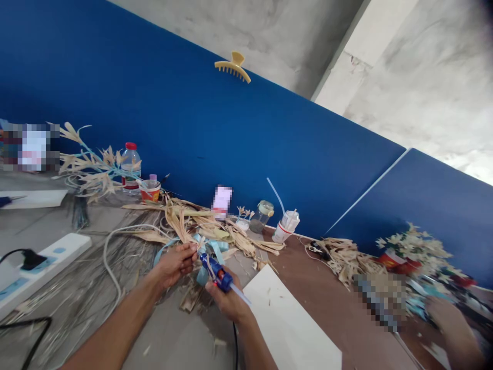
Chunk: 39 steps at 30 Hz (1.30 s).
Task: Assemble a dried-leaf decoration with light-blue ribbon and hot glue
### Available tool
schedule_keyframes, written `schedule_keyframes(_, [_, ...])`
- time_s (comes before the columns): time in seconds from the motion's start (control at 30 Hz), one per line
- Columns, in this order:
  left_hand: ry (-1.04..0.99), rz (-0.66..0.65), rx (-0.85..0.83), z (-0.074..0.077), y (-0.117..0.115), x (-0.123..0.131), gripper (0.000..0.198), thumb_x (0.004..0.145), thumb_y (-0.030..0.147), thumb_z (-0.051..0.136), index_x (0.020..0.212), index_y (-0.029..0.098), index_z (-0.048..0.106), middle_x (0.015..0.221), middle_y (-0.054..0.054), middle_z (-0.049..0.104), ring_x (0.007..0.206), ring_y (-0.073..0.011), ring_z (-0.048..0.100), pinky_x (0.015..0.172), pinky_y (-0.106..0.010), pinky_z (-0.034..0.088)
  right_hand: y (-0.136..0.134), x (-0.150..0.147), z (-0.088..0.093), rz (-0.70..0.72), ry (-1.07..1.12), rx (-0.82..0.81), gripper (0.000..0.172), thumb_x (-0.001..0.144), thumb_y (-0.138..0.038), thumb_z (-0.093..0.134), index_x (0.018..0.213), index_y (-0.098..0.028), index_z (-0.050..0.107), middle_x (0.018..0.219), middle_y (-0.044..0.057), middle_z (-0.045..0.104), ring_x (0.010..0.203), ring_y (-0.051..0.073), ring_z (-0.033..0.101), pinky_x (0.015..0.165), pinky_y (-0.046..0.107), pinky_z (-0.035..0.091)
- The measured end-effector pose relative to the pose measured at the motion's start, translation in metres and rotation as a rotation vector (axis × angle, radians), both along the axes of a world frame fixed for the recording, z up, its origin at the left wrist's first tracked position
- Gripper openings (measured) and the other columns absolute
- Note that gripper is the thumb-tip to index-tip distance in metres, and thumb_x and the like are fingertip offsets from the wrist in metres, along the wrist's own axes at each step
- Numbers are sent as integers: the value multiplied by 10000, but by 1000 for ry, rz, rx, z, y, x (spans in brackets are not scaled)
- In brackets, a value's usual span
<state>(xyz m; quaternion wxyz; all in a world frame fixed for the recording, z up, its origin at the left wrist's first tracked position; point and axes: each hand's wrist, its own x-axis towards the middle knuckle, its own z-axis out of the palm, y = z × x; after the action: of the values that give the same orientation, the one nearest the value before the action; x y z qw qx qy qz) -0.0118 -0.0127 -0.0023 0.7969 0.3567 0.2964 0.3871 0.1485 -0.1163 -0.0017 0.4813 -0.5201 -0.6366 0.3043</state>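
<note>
- Left hand [175,264] comes in from the lower left with the forearm stretched out; its fingertips are pressed together, pinching a pale strip [199,247] right at the nozzle of the glue gun [219,275]; whether that strip is leaf or ribbon cannot be told
- Right hand [228,302] sits just below and right of the glue gun, fingers wrapped closed around its grip; the gun is tilted, nozzle up and to the left, with a clear stick jutting from its back end
- Light-blue ribbon [216,250] loops just above the glue gun, touching the heap of dried leaf strips [200,221] beyond it
- A white board [292,329] lies just right of the glue gun, its near corner beside the right hand; bare brown table [327,293] opens further right
- Left of the glue gun a white cable [111,257] curves across grey, scuffed tabletop; well beyond that lies a white power strip [46,257]
- Far behind the glue gun stands a smooth blue partition [231,139], with a yellow hair claw [233,66] clipped on its top edge
- Well right of the glue gun, another person's hand [449,316] shows, blurred
</note>
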Motion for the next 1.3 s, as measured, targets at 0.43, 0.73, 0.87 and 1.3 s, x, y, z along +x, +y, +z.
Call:
schedule_keyframes(0.43, [-22,2,-8,-2,1,0,337,607,289,770,675,144,474,515,53,539,319,20,234,351,-130,164,2,3,-6,-12,-42,2,221,784,-386,587,762,-182,505,653,-29,474,587,105,428,555,220,405])
schedule_keyframes(0.73, [-47,48,-43,-5,4,-2,261,681,243,713,696,153,469,523,53,531,327,11,225,345,-127,190,1,3,0,-49,-53,24,184,766,-340,590,732,-178,509,641,-28,487,583,108,445,559,230,415])
schedule_keyframes(0.87, [-80,25,-36,-6,4,-3,247,689,214,705,696,147,467,532,49,528,333,12,225,349,-125,199,0,1,3,-34,5,35,186,770,-355,580,743,-183,514,627,-32,482,566,107,431,541,231,416])
schedule_keyframes(1.3, [-128,27,-54,-3,4,-5,238,698,183,690,671,147,456,521,49,520,329,11,230,339,-118,197,0,6,-4,-59,-50,44,221,786,-395,571,752,-181,528,644,-19,496,586,118,448,559,239,422])
